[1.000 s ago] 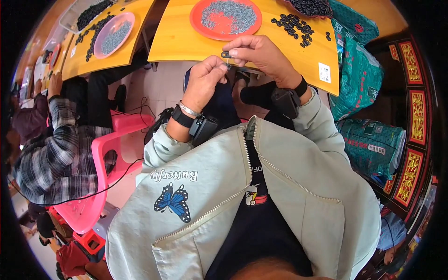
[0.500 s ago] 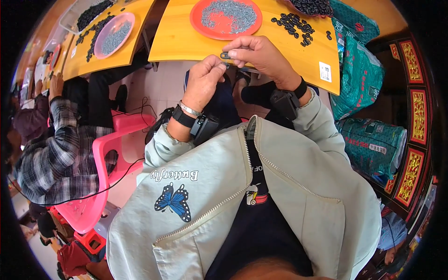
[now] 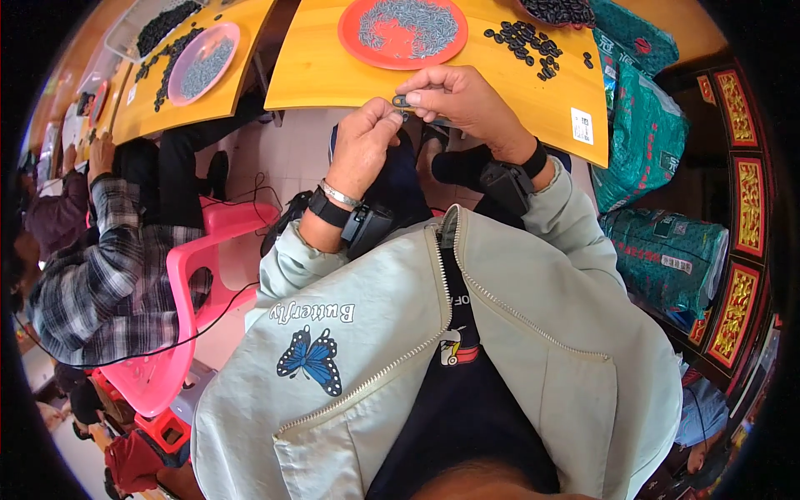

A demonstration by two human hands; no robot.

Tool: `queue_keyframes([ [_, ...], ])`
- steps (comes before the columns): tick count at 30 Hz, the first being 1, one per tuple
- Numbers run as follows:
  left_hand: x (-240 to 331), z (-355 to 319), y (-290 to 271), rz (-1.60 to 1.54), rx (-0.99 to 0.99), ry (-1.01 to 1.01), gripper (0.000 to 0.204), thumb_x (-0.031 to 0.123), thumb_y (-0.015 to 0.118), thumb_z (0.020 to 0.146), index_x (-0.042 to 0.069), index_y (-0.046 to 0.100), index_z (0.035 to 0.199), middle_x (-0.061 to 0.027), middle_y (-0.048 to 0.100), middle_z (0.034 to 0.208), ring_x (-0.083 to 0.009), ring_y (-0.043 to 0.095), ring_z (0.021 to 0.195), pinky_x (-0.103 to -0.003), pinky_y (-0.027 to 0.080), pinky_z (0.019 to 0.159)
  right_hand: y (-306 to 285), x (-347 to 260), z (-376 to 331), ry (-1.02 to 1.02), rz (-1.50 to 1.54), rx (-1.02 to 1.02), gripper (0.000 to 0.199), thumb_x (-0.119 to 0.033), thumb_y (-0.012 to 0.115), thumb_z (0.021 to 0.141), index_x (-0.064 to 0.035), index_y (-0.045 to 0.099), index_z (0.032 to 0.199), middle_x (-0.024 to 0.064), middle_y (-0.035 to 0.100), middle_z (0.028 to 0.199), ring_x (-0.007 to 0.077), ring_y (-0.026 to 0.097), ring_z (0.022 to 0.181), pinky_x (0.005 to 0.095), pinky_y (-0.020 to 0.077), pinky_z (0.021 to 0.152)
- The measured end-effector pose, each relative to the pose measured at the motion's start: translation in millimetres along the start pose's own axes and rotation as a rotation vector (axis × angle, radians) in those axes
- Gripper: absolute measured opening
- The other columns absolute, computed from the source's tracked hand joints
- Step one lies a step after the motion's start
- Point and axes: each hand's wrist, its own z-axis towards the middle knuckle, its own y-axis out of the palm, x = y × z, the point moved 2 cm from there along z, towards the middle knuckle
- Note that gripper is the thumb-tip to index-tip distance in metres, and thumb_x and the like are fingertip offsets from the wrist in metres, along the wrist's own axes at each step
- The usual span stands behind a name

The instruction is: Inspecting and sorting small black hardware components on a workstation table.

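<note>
My right hand (image 3: 467, 104) pinches a small black oval part with a hole (image 3: 400, 101) between thumb and fingers, just past the table's near edge. Close below it, the fingertips of my left hand (image 3: 364, 140) are pressed together on another small dark piece (image 3: 405, 116), mostly hidden by the fingers. The two pieces almost meet; whether they touch I cannot tell. Beyond my hands, a red round plate (image 3: 354, 52) holds many small grey metal pins (image 3: 392, 25). Loose black oval parts (image 3: 521, 42) lie scattered on the yellow table (image 3: 325, 83) to its right.
At the far right edge stands a red bowl of black parts (image 3: 558, 12). Green printed sacks (image 3: 642, 133) lean beside the table. On the left, a person in a plaid shirt (image 3: 117, 250) sits on a pink chair (image 3: 179, 308) near another table with a pink plate (image 3: 177, 83).
The part in my right fingers has dipped slightly toward the piece in my left, narrowing the gap between them. Otherwise both hands stay in nearly the same place.
</note>
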Motion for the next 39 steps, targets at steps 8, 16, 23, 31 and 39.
queue_keyframes([
  [8, 4.4, -1.2, 1.1, 0.031, -0.007, 0.007, 0.015, 0.012, 0.055, 0.085, 0.000, 0.055, 0.077, -0.0029, 0.054, 0.062, -0.0101, 0.051, 0.057, -0.026, 0.041, 0.055, -1.8, 0.9, 0.6, -0.011, -0.017, -0.013, 0.018, -0.007, 0.058, 0.086, 0.0005, 0.064, 0.102, -0.0019, 0.058, 0.077, 0.0046, 0.054, 0.070, 0.0180, 0.0452, 0.065],
  [16, 8.5, -2.4, 1.6, 0.036, 0.004, 0.023, 0.015, 0.012, 0.055, 0.085, -0.001, 0.055, 0.077, -0.0025, 0.054, 0.063, -0.0100, 0.051, 0.058, -0.025, 0.042, 0.056, -2.1, 1.3, -0.3, -0.027, 0.005, -0.026, 0.018, -0.009, 0.059, 0.086, 0.0002, 0.064, 0.101, -0.0022, 0.058, 0.076, 0.0044, 0.053, 0.069, 0.0178, 0.0449, 0.065],
  [23, 12.1, -3.8, 2.4, 0.055, 0.017, 0.023, 0.014, 0.012, 0.054, 0.085, -0.001, 0.054, 0.079, -0.0036, 0.054, 0.065, -0.0110, 0.053, 0.059, -0.026, 0.043, 0.056, -0.6, 1.1, -0.7, -0.027, -0.002, -0.012, 0.018, -0.008, 0.059, 0.085, 0.0001, 0.064, 0.101, -0.0017, 0.058, 0.077, 0.0050, 0.054, 0.069, 0.0190, 0.0457, 0.065],
  [31, 14.1, -4.2, 2.8, 0.107, 0.039, 0.046, 0.015, 0.013, 0.053, 0.085, -0.001, 0.055, 0.080, -0.0059, 0.054, 0.063, -0.0131, 0.053, 0.058, -0.028, 0.043, 0.056, 0.9, 1.6, -1.6, -0.030, 0.029, 0.008, 0.017, -0.007, 0.060, 0.085, -0.0002, 0.064, 0.100, -0.0016, 0.059, 0.077, 0.0051, 0.054, 0.069, 0.0192, 0.0460, 0.066],
  [39, 16.4, -3.5, 1.9, 0.150, 0.023, 0.071, 0.017, 0.014, 0.054, 0.085, -0.001, 0.055, 0.078, -0.0062, 0.054, 0.059, -0.0140, 0.052, 0.056, -0.028, 0.043, 0.055, 1.1, 1.0, -1.0, -0.030, 0.042, 0.011, 0.017, -0.009, 0.061, 0.086, -0.0007, 0.064, 0.100, -0.0015, 0.060, 0.078, 0.0051, 0.054, 0.070, 0.0191, 0.0460, 0.066],
])
